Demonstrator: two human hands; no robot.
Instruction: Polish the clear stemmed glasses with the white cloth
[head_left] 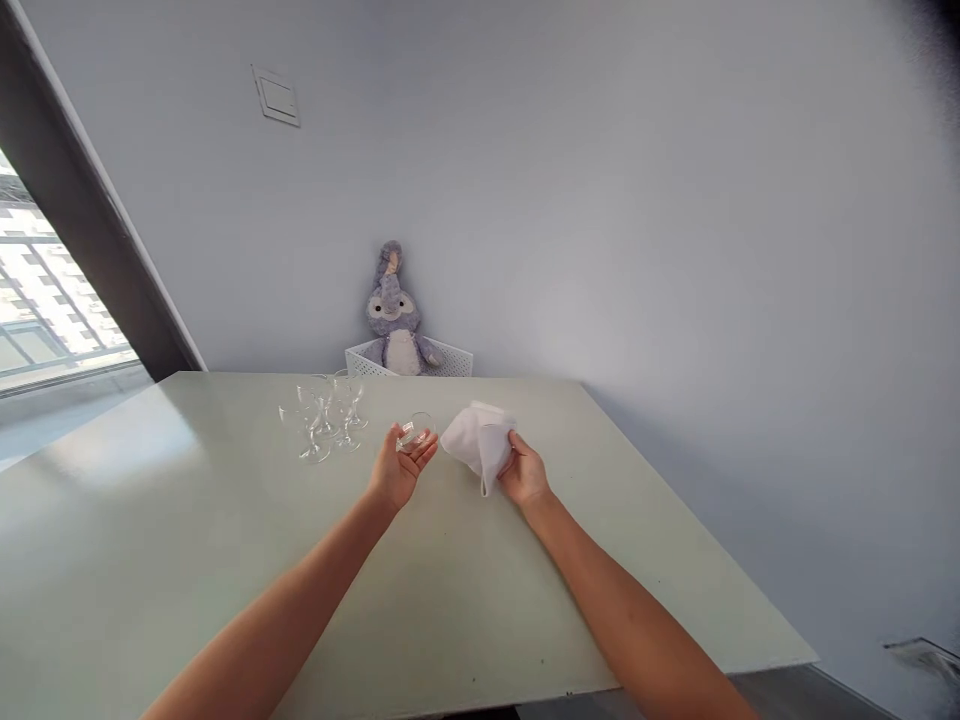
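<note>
My left hand (400, 468) is closed around a small clear glass (417, 430), held just above the table with its rim toward the far side. The lower part of this glass is partly hidden by my fingers. To its right, my right hand (523, 472) grips a folded white cloth (477, 440), which hangs loosely with one corner pointing down. A small gap separates the cloth from the glass. Several clear stemmed glasses (313, 435) stand upright in a cluster on the table to the left of my left hand.
The pale, glossy table (420, 600) runs up to the wall. At its far edge a grey plush toy (391, 315) sits in a white perforated basket (456, 362). A light switch (277, 97) is on the wall, and a dark-framed window (60, 270) is at left.
</note>
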